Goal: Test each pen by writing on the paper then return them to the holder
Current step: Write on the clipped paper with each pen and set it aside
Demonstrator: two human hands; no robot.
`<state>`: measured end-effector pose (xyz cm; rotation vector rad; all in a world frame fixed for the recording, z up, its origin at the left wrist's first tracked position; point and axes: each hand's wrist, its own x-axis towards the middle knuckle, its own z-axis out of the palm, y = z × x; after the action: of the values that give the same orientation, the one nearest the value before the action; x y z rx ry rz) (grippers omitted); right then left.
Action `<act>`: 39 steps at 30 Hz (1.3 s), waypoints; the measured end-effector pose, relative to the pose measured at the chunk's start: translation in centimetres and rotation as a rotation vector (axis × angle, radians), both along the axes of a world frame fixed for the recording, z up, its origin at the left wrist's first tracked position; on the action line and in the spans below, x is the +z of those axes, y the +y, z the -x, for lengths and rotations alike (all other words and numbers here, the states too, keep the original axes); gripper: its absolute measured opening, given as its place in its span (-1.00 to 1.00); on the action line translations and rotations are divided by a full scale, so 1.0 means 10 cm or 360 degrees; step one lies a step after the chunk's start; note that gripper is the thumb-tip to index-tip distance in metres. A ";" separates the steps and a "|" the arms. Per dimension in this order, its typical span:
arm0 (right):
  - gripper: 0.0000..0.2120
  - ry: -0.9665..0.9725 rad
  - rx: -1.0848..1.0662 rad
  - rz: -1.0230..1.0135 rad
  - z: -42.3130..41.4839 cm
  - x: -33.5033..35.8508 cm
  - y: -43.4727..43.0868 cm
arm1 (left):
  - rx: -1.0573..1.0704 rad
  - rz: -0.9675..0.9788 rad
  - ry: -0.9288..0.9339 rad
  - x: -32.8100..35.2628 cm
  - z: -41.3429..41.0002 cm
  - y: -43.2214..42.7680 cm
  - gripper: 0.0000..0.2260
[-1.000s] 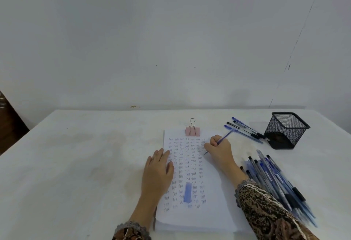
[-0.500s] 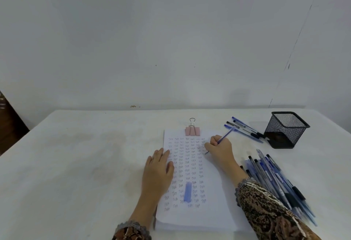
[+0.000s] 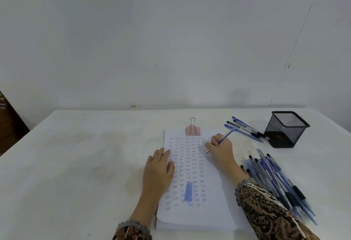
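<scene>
**Blue pen at work on the paper**

Slim blue ballpoint pen [image 3: 226, 137], slanted, tip down on the white sheet of paper [image 3: 214, 201] near its right edge, back end raised and pointing toward the holder. Pinched in the grip of the right hand [image 3: 220, 149], fingers curled tight round the barrel, heel of the hand on the sheet. Left hand [image 3: 158, 169] flat, fingers straight, pressing on the sheet's left edge; grip apart, holding nothing. Rows of small blue handwritten words down most of the page, with a short blue oblong [image 3: 188, 191], blurred, lying on the lower rows. Pink binder clip [image 3: 193, 130] clamped on the top edge of the paper stack. Farther right, black wire-mesh pen holder [image 3: 286, 129], upright on the white counter [image 3: 76, 163], with a few blue and black pens [image 3: 245, 129] lying just beside it on its left. Nearer, right of the right forearm, a larger heap of blue pens [image 3: 275, 182] side by side, partly blurred. Patterned brown sleeves [image 3: 266, 217] on both arms.
</scene>
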<state>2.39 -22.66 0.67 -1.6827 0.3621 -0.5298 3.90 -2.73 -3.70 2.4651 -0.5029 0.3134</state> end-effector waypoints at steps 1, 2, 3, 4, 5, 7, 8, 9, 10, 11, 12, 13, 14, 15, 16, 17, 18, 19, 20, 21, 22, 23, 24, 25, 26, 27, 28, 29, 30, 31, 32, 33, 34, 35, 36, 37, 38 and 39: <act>-0.56 0.0005 0.0000 -0.0009 0.00 -0.01 0.00 | 0.0001 -0.0007 0.0003 0.00 0.00 0.00 -0.58; -0.56 0.0011 -0.0006 -0.0023 -0.01 -0.01 -0.01 | -0.0004 -0.0009 0.0003 0.00 0.00 0.00 -0.58; -0.56 0.0006 -0.0011 -0.0075 -0.01 -0.01 -0.02 | -0.0012 -0.0009 0.0000 0.00 0.00 0.00 -0.60; -0.55 -0.0010 -0.0017 -0.0197 -0.01 0.00 -0.03 | -0.0012 -0.0013 0.0004 0.01 0.00 0.00 -0.61; -0.54 -0.0041 -0.0025 -0.0383 -0.02 0.01 -0.05 | -0.0022 -0.0009 0.0003 0.01 0.01 0.00 -0.61; -0.51 -0.0138 -0.0055 -0.0695 -0.03 0.03 -0.11 | -0.0048 0.0065 -0.0003 0.03 0.03 0.00 -0.60; -0.51 -0.0174 -0.0079 -0.0780 -0.02 0.06 -0.15 | -0.0043 0.0151 0.0014 0.06 0.05 0.01 -0.56; -0.52 -0.0209 -0.0097 -0.0851 -0.01 0.09 -0.17 | -0.0034 0.0233 0.0013 0.09 0.07 0.02 -0.53; -0.53 -0.0228 -0.0096 -0.0898 0.01 0.13 -0.18 | -0.0042 0.0276 -0.0057 0.12 0.09 0.03 -0.53; -0.56 -0.0233 -0.0083 -0.0942 0.04 0.17 -0.17 | -0.0080 0.0277 -0.0185 0.14 0.12 0.04 -0.56; -0.60 -0.0232 -0.0055 -0.0990 0.08 0.20 -0.14 | -0.0146 0.0245 -0.0306 0.16 0.16 0.06 -0.64; -0.64 -0.0233 -0.0015 -0.1049 0.13 0.22 -0.10 | -0.0238 0.0163 -0.0358 0.18 0.22 0.07 -0.72; -0.67 -0.0238 0.0033 -0.1116 0.18 0.22 -0.05 | -0.0346 0.0042 -0.0319 0.19 0.29 0.08 -0.75; -0.71 -0.0243 0.0084 -0.1192 0.24 0.20 0.00 | -0.0438 -0.0074 -0.0232 0.21 0.36 0.07 -0.72; -0.74 -0.0239 0.0135 -0.1254 0.29 0.18 0.05 | -0.0510 -0.0162 -0.0145 0.21 0.43 0.06 -0.67; -0.76 -0.0229 0.0178 -0.1303 0.34 0.15 0.10 | -0.0556 -0.0222 -0.0114 0.19 0.46 0.07 -0.64; -0.77 -0.0222 0.0206 -0.1329 0.38 0.12 0.15 | -0.0582 -0.0259 -0.0114 0.18 0.47 0.07 -0.63; -0.78 -0.0221 0.0225 -0.1332 0.42 0.09 0.19 | -0.0604 -0.0237 -0.0100 0.20 0.46 0.06 -0.67; -0.77 -0.0227 0.0225 -0.1314 0.45 0.05 0.23 | -0.0637 -0.0161 -0.0072 0.24 0.44 0.05 -0.73; -0.75 -0.0239 0.0211 -0.1289 0.48 0.02 0.27 | -0.0651 -0.0021 -0.0017 0.28 0.42 0.03 -0.80; -0.71 -0.0255 0.0188 -0.1263 0.50 -0.01 0.29 | -0.0641 0.0128 0.0062 0.32 0.40 0.01 -0.86; -0.64 -0.0268 0.0158 -0.1252 0.52 -0.04 0.30 | -0.0602 0.0251 0.0139 0.36 0.39 -0.01 -0.89; -0.57 -0.0269 0.0116 -0.1248 0.53 -0.07 0.31 | -0.0561 0.0342 0.0201 0.38 0.38 -0.03 -0.90; -0.50 -0.0265 0.0070 -0.1249 0.54 -0.08 0.32 | -0.0531 0.0409 0.0244 0.38 0.38 -0.04 -0.89; -0.46 -0.0263 0.0032 -0.1239 0.55 -0.09 0.32 | -0.0517 0.0461 0.0280 0.36 0.38 -0.06 -0.85; -0.44 -0.0267 0.0009 -0.1231 0.56 -0.09 0.33 | -0.0507 0.0487 0.0288 0.34 0.37 -0.06 -0.84; -0.45 -0.0271 0.0009 -0.1220 0.57 -0.09 0.34 | -0.0497 0.0495 0.0278 0.31 0.37 -0.07 -0.84; -0.46 -0.0273 0.0025 -0.1211 0.57 -0.09 0.35 | -0.0492 0.0487 0.0254 0.28 0.36 -0.07 -0.87; -0.46 -0.0275 0.0045 -0.1205 0.57 -0.09 0.36 | -0.0486 0.0470 0.0234 0.25 0.36 -0.06 -0.89; -0.47 -0.0269 0.0072 -0.1193 0.56 -0.09 0.37 | -0.0482 0.0447 0.0213 0.23 0.35 -0.06 -0.89; -0.47 -0.0255 0.0101 -0.1169 0.55 -0.10 0.38 | -0.0482 0.0431 0.0197 0.22 0.34 -0.06 -0.88; -0.47 -0.0240 0.0122 -0.1150 0.55 -0.10 0.38 | -0.0485 0.0425 0.0189 0.21 0.34 -0.05 -0.88; -0.47 -0.0234 0.0121 -0.1149 0.54 -0.10 0.38 | -0.0488 0.0432 0.0183 0.21 0.34 -0.05 -0.87; -0.48 -0.0237 0.0096 -0.1182 0.54 -0.10 0.38 | -0.0489 0.0442 0.0184 0.22 0.34 -0.05 -0.86; -0.51 -0.0248 0.0056 -0.1234 0.55 -0.11 0.36 | -0.0492 0.0449 0.0184 0.22 0.34 -0.05 -0.86; -0.53 -0.0257 0.0023 -0.1275 0.55 -0.11 0.34 | -0.0496 0.0454 0.0182 0.22 0.34 -0.05 -0.85; -0.55 -0.0254 0.0019 -0.1290 0.55 -0.10 0.34 | -0.0504 0.0457 0.0172 0.22 0.34 -0.05 -0.85; -0.55 -0.0234 0.0060 -0.1273 0.56 -0.09 0.34 | -0.0509 0.0463 0.0166 0.22 0.35 -0.05 -0.85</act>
<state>-3.18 -19.27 -0.22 -0.8717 0.3690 -0.4004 0.45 -3.28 -1.51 2.0693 -0.7392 0.1163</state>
